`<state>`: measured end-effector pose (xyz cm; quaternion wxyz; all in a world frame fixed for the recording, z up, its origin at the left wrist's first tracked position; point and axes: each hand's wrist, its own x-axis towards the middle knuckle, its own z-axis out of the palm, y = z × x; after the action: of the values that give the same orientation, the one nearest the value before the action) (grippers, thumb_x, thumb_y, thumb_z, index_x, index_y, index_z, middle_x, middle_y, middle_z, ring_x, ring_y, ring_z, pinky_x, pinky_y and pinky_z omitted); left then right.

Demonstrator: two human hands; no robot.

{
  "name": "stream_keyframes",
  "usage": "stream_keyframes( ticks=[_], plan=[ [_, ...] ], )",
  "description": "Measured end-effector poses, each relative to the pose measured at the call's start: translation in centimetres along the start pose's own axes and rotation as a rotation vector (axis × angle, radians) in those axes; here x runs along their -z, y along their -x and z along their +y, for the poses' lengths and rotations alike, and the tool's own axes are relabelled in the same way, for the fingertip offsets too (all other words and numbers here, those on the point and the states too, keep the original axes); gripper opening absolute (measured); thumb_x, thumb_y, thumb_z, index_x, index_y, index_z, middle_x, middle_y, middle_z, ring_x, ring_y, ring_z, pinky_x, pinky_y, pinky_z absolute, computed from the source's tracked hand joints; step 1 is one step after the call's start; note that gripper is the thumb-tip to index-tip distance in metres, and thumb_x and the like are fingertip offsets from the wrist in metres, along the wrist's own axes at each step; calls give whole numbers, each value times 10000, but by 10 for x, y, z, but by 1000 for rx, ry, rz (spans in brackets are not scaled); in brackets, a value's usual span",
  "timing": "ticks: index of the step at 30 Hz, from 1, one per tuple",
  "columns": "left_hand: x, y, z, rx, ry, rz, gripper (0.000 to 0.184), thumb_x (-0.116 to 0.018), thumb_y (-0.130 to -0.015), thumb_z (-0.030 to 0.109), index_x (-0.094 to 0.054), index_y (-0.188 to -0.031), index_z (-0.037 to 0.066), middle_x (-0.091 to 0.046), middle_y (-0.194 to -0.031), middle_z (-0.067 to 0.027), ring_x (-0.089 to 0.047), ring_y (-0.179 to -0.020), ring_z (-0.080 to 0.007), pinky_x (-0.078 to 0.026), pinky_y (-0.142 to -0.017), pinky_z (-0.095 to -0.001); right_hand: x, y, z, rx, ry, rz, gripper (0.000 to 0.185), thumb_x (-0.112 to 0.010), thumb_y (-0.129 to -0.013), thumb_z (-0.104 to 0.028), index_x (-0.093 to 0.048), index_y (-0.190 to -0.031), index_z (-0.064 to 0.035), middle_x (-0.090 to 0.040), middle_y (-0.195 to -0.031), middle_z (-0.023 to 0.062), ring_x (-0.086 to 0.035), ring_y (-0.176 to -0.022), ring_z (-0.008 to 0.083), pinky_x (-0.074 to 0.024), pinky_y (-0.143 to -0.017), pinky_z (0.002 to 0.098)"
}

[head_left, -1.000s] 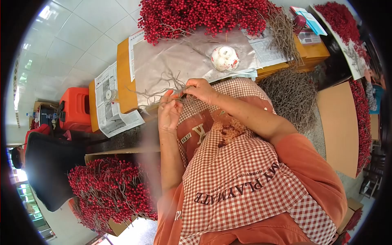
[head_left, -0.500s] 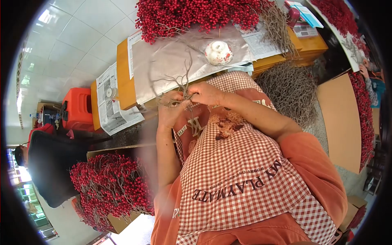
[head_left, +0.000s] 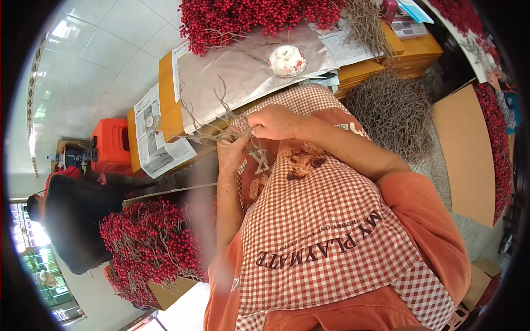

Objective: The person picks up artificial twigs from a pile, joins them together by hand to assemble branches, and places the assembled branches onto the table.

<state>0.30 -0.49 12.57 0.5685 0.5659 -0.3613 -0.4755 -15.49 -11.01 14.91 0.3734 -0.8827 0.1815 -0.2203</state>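
Over the near edge of the worktable, my left hand (head_left: 233, 148) is closed around the lower stems of a bare grey-brown branch (head_left: 222, 105). My right hand (head_left: 275, 122) pinches the same branch close beside it, and the two hands nearly touch. Thin twigs fan up and to the left over the grey sheet (head_left: 243, 71) on the table. Beyond my hands an upturned white bowl with a red floral pattern (head_left: 287, 61) rests on this sheet. Red berry branches (head_left: 259, 19) are heaped at the table's far side.
A pile of bare twigs (head_left: 391, 118) lies right of the table. Berry branches (head_left: 152, 248) fill a box at lower left. A red container (head_left: 112, 146), newspaper (head_left: 160, 151) and a cardboard panel (head_left: 464, 154) stand around. Another person's hand (head_left: 493, 80) shows at far right.
Both hands have closed in together on the branch; my left hand's fingers were spread earlier. The twigs have turned, and the view has shifted slightly.
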Motion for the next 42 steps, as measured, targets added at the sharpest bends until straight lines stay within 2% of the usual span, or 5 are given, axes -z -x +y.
stream_keyframes(
  ticks=[9, 14, 22, 30, 42],
  plan=[
    [15, 7, -47, -385, -453, -21, 148, -609, -861, 137, -542, -785, 29, -515, -611, 10, -451, -498, -68, -377, -449, -213, 62, 15, -50, 138, 386, -324, 190, -550, -771, -220, -550, -707, -42, -509, -614, 149, -542, -600, 317, -421, -545, 410],
    [43, 19, -55, 9, 53, 202, 192, -561, -912, 165, -504, -747, 84, -518, -634, 4, -479, -525, -94, -438, -522, -263, 216, 61, -85, 146, -95, 410, 187, -515, -897, -136, -633, -946, 0, -636, -802, 70, -611, -719, 133, -500, -693, 268],
    [6, 8, -25, -93, 291, 237, 214, -521, -935, 174, -501, -739, 89, -529, -674, -16, -487, -594, -103, -406, -589, -235, 34, 62, -21, -444, -740, 106, 30, -537, -852, -53, -537, -867, -27, -578, -801, 59, -578, -611, 110, -476, -561, 218],
    [-22, 5, -5, -180, 345, 354, 92, -548, -917, 110, -575, -854, 50, -554, -766, 14, -481, -687, -62, -397, -617, -214, -17, 46, -45, -252, -319, 90, 332, -662, -750, -301, -539, -818, 0, -559, -699, 104, -561, -629, 219, -444, -570, 366],
    [-13, 22, 17, -146, 164, 212, 184, -555, -888, 176, -616, -904, 3, -543, -700, -32, -500, -648, -98, -422, -618, -236, -9, 34, -25, -259, -128, 61, 275, -642, -779, -273, -541, -821, -21, -593, -745, 152, -588, -677, 306, -431, -604, 402]
  ],
)
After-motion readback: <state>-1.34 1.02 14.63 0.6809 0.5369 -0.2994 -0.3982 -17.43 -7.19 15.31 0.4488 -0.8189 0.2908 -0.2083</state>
